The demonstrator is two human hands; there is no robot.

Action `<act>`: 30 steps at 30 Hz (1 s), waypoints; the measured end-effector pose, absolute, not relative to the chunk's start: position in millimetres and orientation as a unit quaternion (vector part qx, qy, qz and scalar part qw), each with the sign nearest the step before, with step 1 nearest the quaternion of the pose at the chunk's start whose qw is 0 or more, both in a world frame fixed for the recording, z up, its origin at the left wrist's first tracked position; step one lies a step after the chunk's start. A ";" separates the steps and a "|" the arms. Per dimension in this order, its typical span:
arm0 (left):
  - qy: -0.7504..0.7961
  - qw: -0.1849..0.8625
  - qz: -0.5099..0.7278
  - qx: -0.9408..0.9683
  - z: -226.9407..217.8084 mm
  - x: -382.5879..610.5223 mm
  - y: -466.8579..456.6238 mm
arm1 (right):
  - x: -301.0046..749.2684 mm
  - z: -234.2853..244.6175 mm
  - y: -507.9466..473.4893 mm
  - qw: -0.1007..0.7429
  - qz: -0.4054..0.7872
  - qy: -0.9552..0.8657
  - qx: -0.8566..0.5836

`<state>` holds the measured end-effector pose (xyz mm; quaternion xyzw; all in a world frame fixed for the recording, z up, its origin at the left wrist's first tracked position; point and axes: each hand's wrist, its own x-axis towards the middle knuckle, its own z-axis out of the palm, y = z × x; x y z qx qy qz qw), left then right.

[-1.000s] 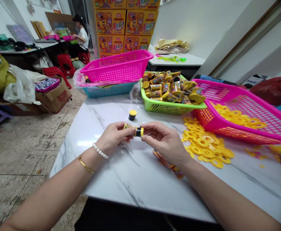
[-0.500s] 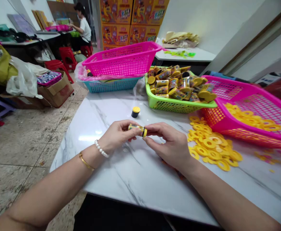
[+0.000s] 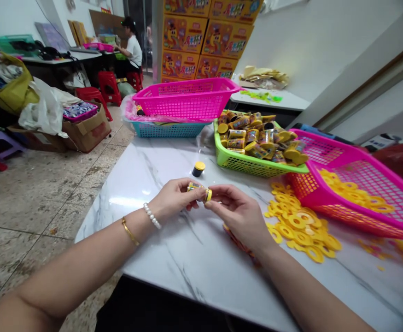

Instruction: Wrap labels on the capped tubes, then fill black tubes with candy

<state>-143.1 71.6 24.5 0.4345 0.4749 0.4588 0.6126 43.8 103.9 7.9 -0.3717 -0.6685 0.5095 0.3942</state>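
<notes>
Both hands meet over the white marble table (image 3: 194, 258) on one small yellow-capped canister with a printed wrapper (image 3: 199, 189). My left hand (image 3: 175, 199) pinches its left end with closed fingers. My right hand (image 3: 237, 213) closes on its yellow cap end. A second small black canister with a yellow lid (image 3: 198, 168) stands upright just behind them. Under my right wrist lies a flat stack of printed wrappers (image 3: 237, 240), mostly hidden.
A green basket (image 3: 249, 161) heaped with finished canisters sits behind right. A tilted pink basket (image 3: 356, 203) spills yellow rings (image 3: 301, 226) onto the table. A pink basket (image 3: 187, 99) rests on a blue one (image 3: 166, 129). Another person (image 3: 132, 46) sits far back left.
The view has shifted slightly, so everything sits a little further right in frame. Both hands keep hold of the canister, my right fingers drawing in closer around its cap end.
</notes>
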 end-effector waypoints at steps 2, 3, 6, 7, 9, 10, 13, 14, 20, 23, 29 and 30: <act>0.468 0.628 0.461 0.417 22.5 -144.0 72.0 | 45.2 4.9 101.0 0.402 0.446 -0.712 -0.365; 0.469 0.635 0.459 0.408 21.1 -144.7 72.5 | 46.1 4.0 99.9 0.408 0.412 -0.730 -0.360; 0.484 0.632 0.446 0.411 16.7 -146.6 74.2 | 48.1 4.6 98.1 0.428 0.357 -0.750 -0.356; 0.483 0.619 0.447 0.429 15.4 -146.8 74.3 | 48.0 5.7 98.0 0.428 0.375 -0.736 -0.367; 0.473 0.569 0.463 0.487 13.8 -146.5 73.3 | 46.6 8.6 98.4 0.409 0.474 -0.666 -0.406; 0.468 0.534 0.474 0.521 13.8 -146.2 72.2 | 45.5 10.1 98.8 0.391 0.538 -0.614 -0.425; 0.462 0.433 0.480 0.607 16.9 -145.1 67.7 | 42.2 13.3 101.2 0.333 0.694 -0.461 -0.441; 0.463 0.417 0.474 0.622 18.7 -144.8 66.4 | 41.8 13.7 102.3 0.323 0.722 -0.430 -0.435; 0.481 0.556 0.431 0.522 20.8 -141.4 68.6 | 50.2 14.9 110.4 0.295 0.725 -0.503 -0.366; 0.503 0.602 0.420 0.456 17.0 -141.5 71.8 | 53.2 15.6 110.9 0.299 0.679 -0.586 -0.325; 0.383 0.741 0.401 0.377 20.6 -143.2 70.8 | 46.4 10.2 100.0 0.414 0.623 -0.588 -0.308; 0.380 0.752 0.396 0.365 21.4 -142.8 70.5 | 45.4 8.7 98.3 0.424 0.624 -0.577 -0.314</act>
